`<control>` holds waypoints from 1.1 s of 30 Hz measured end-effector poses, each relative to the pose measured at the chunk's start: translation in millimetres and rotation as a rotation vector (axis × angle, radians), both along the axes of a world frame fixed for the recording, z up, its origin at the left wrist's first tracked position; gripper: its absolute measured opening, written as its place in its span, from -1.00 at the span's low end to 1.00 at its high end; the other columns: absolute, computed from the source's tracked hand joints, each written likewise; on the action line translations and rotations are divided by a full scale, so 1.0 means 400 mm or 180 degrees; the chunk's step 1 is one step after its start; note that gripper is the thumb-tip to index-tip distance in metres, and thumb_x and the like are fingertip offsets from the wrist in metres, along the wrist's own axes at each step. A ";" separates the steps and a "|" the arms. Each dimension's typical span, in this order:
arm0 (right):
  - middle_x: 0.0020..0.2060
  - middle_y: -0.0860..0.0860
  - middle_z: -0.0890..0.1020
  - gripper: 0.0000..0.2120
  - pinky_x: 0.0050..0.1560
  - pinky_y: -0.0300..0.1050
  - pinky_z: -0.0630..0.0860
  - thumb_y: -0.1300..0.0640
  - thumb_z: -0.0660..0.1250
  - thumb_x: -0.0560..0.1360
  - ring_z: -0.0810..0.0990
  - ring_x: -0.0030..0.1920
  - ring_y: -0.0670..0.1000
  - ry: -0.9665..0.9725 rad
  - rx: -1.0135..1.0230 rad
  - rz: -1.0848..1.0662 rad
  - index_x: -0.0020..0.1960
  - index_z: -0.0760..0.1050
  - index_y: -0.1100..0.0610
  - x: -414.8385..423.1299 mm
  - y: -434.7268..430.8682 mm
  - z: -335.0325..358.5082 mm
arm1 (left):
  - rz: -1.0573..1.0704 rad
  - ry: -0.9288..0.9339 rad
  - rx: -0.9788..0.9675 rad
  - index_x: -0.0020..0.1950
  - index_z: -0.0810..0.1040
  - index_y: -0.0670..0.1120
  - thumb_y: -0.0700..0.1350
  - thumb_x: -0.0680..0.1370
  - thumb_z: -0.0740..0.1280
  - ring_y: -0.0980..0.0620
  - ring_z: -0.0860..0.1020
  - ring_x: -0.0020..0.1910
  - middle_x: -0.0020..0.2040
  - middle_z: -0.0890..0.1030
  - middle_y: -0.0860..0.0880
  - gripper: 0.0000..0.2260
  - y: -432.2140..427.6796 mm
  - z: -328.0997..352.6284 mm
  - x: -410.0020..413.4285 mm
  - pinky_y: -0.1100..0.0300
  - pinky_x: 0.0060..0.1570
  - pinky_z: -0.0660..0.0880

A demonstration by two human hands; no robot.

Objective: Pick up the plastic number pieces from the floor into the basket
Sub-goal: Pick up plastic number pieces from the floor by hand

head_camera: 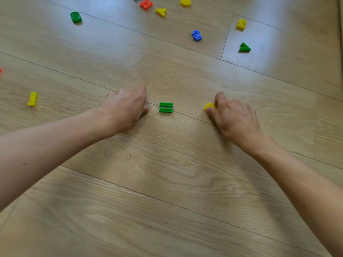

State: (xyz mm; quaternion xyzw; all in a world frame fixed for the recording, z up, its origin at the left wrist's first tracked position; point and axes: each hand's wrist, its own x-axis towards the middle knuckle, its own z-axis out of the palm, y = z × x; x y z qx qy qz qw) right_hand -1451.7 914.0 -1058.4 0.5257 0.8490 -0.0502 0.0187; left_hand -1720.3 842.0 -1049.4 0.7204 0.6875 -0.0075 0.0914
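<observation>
forearms ran to two hands low on the floor (167, 182). right hand (235, 115) pinched a yellow piece (209, 106) by its rim; left hand (124, 106) curled just beside the green h (166, 107), grip unclear. both looked light, stiff, slick: take them across the side walls. no basket in view.

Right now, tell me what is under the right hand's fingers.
A yellow piece shows under the right hand, pinched at the fingertips on the wooden floor. Only its rounded edge is visible; the fingers cover the rest, so its shape cannot be told.
</observation>
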 end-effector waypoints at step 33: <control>-0.47 -0.05 0.36 -0.84 -0.38 0.03 0.37 0.07 0.20 0.59 0.38 -0.44 0.12 0.1164 -0.0218 0.0834 -0.07 0.29 0.13 -0.005 -0.004 0.016 | 0.0089 -0.0345 0.0203 -0.12 0.33 -0.13 0.00 0.60 0.14 -0.26 0.49 -0.31 -0.36 0.44 -0.14 -0.78 -0.046 -0.026 -0.002 -0.01 -0.28 0.41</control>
